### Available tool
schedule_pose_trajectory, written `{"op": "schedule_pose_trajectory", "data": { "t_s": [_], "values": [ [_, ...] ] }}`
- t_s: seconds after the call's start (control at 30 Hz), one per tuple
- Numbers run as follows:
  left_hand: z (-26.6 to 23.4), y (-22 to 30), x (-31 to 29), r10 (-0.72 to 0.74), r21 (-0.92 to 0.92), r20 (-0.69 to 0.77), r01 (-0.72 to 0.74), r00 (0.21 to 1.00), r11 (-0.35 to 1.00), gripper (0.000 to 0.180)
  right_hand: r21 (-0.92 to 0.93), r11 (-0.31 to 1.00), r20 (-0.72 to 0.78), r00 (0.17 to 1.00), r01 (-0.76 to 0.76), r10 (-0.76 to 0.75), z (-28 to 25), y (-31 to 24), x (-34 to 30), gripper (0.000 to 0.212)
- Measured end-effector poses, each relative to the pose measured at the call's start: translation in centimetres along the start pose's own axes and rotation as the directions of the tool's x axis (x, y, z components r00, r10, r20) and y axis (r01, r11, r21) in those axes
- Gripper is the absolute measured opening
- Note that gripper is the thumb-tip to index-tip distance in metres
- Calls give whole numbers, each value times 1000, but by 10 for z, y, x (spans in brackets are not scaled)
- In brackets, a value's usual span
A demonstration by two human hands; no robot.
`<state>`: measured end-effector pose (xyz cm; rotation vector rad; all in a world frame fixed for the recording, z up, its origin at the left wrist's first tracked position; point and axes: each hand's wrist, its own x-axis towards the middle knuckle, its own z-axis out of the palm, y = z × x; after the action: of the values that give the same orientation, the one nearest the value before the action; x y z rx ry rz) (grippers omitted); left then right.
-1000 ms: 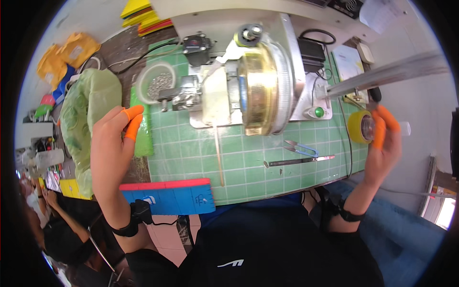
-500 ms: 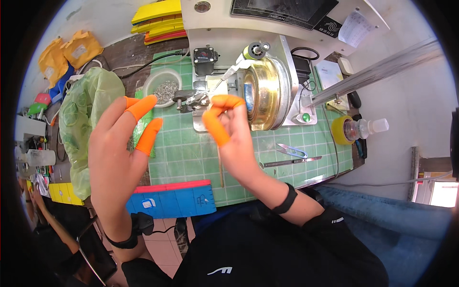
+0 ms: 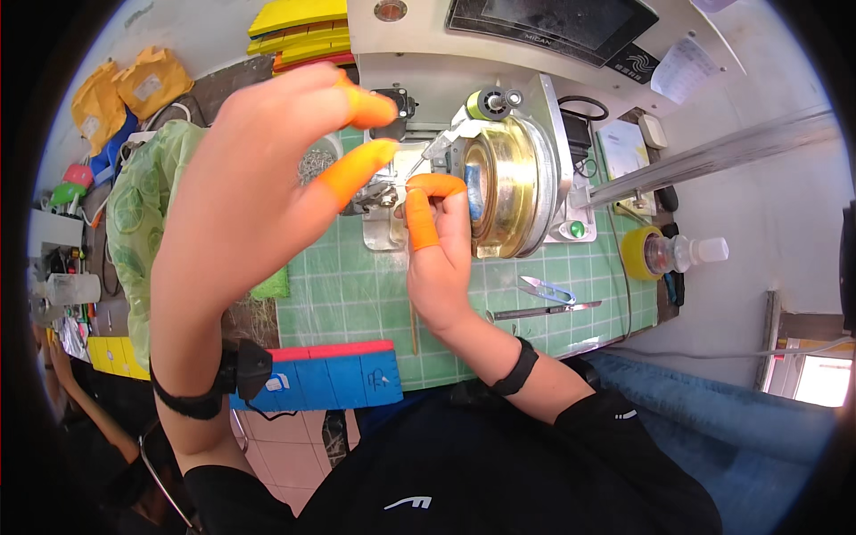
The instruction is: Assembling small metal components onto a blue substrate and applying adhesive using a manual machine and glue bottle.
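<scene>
Orange finger cots cover fingers on both hands. My left hand (image 3: 254, 178) is raised high over the left side of the bench, thumb and forefinger apart, with nothing visible between them. Just right of the machine's small metal clamp (image 3: 382, 198), my right hand (image 3: 439, 267) is pinched; whatever lies between its fingertips is too small to make out. Beside those fingertips is a clear golden wheel (image 3: 506, 196) on the machine, with a thin pointed arm (image 3: 446, 134) reaching down near the clamp. A bowl of small metal pieces (image 3: 316, 164) is partly hidden behind my left hand.
Blue-handled snips (image 3: 551, 291) and a slim dark tool (image 3: 544, 312) lie on the green gridded mat (image 3: 343, 308). A blue foam block (image 3: 343, 376) sits at the front edge. At right stands a clear bottle in a yellow tape roll (image 3: 638, 254); at left, a green plastic bag (image 3: 143, 214).
My left hand has risen and moved right toward the clamp, its thumb and forefinger still apart. The right hand has shifted slightly right, and its fingers have closed into a pinch beside the clamp.
</scene>
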<state>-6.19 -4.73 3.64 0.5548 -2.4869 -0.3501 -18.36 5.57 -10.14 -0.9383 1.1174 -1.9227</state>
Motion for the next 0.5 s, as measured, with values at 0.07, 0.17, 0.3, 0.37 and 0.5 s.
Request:
{"op": "schedule_pose_trajectory", "data": {
  "t_s": [0.07, 0.17, 0.3, 0.37, 0.5],
  "values": [
    [10, -8, 15, 30, -63, -3, -30, 1000, 998, 24, 46, 997, -27, 998, -62, 63, 5, -3, -2, 15],
    [30, -10, 38, 22, -151, 72, -10, 997, 988, 31, 88, 993, -68, 994, -82, 88, 6, -1, 3, 15],
    [53, -39, 40, -52, -395, 236, 145, 970, 907, 44, 89, 991, -39, 994, -96, 100, 8, 4, 7, 14],
    [52, -53, 39, 219, -612, 151, -83, 964, 787, 43, 88, 988, -57, 990, -125, 130, 6, 7, 12, 14],
    [28, -58, 28, 235, -416, 301, -94, 924, 904, 26, 268, 941, -77, 969, -206, 234, 8, 21, 26, 25]
  ]
}}
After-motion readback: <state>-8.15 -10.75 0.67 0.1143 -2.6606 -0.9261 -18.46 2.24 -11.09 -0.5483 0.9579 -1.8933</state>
